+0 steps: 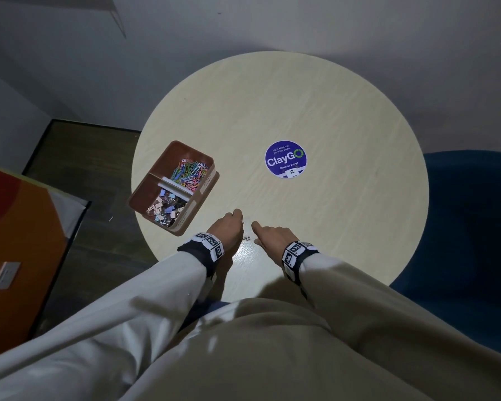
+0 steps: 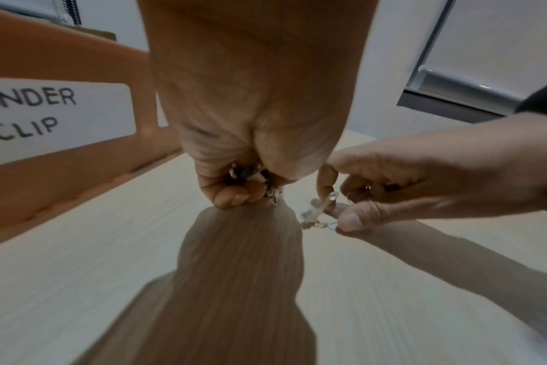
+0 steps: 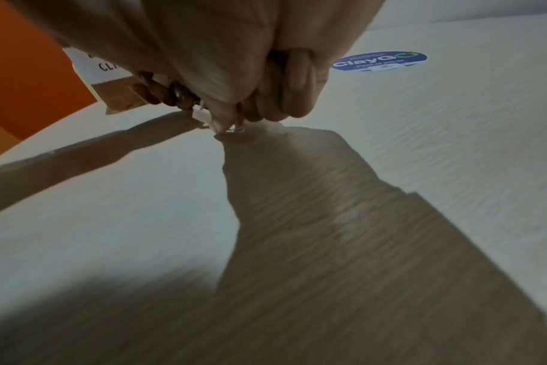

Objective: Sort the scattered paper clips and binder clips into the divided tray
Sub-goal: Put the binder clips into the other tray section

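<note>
A brown divided tray (image 1: 206, 164) sits at the table's left edge; its far compartment holds coloured paper clips (image 1: 190, 173), its near one binder clips (image 1: 167, 208). My left hand (image 1: 229, 227) is curled into a fist around several binder clips (image 2: 250, 176), just right of the tray. My right hand (image 1: 268, 234) is close beside it and pinches a pale binder clip (image 2: 317, 211) against the tabletop between thumb and forefinger. In the head view that binder clip (image 1: 246, 238) shows small between the two hands. In the right wrist view the pinched clip (image 3: 202, 116) peeks from under the fingers.
The round pale wooden table (image 1: 344, 117) carries a blue ClayGo sticker (image 1: 285, 159) at its middle. The tray's side bears a "BINDER CLIP" label (image 2: 47, 118). A blue chair (image 1: 469, 227) stands at the right, an orange panel (image 1: 18, 241) at the left.
</note>
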### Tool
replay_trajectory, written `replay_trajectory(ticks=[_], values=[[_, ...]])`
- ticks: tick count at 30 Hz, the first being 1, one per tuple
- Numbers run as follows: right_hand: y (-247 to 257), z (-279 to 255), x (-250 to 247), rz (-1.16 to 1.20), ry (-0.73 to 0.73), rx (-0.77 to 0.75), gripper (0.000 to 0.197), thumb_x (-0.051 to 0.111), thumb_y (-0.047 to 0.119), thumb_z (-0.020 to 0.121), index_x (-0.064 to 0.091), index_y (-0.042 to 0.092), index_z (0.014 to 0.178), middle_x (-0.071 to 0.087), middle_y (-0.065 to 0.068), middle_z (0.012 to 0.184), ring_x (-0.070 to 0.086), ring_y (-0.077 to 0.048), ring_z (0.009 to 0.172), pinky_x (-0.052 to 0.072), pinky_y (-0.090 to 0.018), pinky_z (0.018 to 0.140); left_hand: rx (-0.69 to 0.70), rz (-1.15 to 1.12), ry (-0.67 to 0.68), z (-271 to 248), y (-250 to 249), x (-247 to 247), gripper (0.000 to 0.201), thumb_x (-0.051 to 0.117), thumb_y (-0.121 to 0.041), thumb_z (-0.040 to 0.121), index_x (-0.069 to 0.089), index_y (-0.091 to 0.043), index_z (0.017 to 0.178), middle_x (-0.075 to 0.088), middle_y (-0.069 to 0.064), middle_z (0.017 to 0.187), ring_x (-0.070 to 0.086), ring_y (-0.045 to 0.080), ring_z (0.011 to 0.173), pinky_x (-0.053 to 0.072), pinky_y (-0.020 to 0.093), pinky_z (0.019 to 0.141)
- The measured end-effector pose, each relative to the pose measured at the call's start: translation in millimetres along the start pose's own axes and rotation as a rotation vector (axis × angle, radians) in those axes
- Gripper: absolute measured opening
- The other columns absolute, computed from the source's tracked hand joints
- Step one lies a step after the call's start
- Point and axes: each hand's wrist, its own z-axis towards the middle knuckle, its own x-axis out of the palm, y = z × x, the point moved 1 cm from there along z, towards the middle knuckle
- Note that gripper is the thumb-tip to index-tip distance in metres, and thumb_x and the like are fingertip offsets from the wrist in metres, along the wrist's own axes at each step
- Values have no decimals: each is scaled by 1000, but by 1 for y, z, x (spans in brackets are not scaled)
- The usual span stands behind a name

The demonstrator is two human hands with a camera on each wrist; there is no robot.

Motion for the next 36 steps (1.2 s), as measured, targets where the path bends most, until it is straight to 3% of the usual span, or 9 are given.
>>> replay_trajectory(ticks=[5,10,15,18,23,26,30,33,36], values=[[2,-1,4,-27,-13,17,17,39,26,104,37,12,113,59,-8,86,47,-30,63,37,-34,57,8,-39,34,-5,9,0,30,51,-11,95,43,-5,123,63,18,110,62,36,93,45,36,71],[8,0,4,-33,0,67,17,37,23,103,39,8,112,57,-7,84,48,-28,62,37,-34,57,-55,-188,-58,-13,12,-3,22,39,-9,102,46,0,120,59,20,117,60,35,104,41,31,77],[10,2,4,-5,42,148,13,42,9,95,39,10,108,42,2,69,45,-20,54,31,-30,50,-66,-251,-35,-20,23,-7,23,42,-17,104,45,3,115,62,23,107,61,36,95,42,36,73],[10,1,5,35,43,168,14,40,9,94,38,10,108,44,1,73,49,-26,61,35,-33,55,-56,-283,2,-26,31,-8,19,41,-18,104,43,-1,112,64,21,103,62,35,92,46,39,75],[15,-3,1,135,1,147,4,36,14,98,36,12,101,54,-4,79,52,-27,64,41,-34,59,13,-397,-6,-38,39,-15,10,45,-13,100,44,-12,111,66,8,107,65,28,96,50,37,79],[20,0,-1,177,7,152,3,35,17,98,36,14,99,57,-6,81,53,-25,64,40,-33,57,67,-486,-18,-44,40,-21,26,43,-8,100,53,-19,120,63,-11,113,65,14,98,46,28,84],[24,1,1,188,19,159,6,34,19,99,37,14,100,59,-7,82,57,-28,67,40,-34,57,-41,-675,-35,-45,36,-23,30,42,-14,92,72,-12,84,73,2,83,67,19,81,52,40,85],[26,0,0,203,13,171,9,32,22,100,37,15,100,57,-7,80,54,-27,64,37,-33,54,-106,-720,-73,-41,38,-18,26,54,-26,92,65,-8,76,72,3,79,66,20,79,52,38,78],[29,1,-1,206,17,187,8,32,23,100,37,16,99,57,-6,81,53,-24,63,33,-32,51,-13,-502,-96,-35,38,-13,29,67,-36,89,59,-11,75,71,1,79,70,17,82,56,38,72]])
